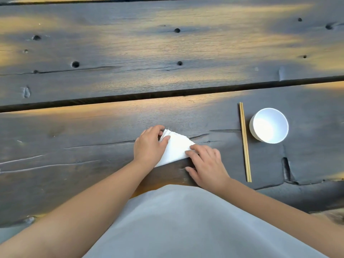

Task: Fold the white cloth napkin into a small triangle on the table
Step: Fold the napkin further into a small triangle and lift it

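The white cloth napkin lies folded into a small layered triangle near the front edge of the dark wooden table. My left hand covers its left part, fingers curled around the stacked corner at the top left. My right hand rests palm down at the napkin's right corner, with the fingertips pressing on the cloth. The napkin's left edge is hidden under my left hand.
A pair of wooden chopsticks lies lengthwise to the right of the napkin. Beyond them stands a white bowl. A wide dark gap runs between the table planks farther back. My grey clothing fills the lower view.
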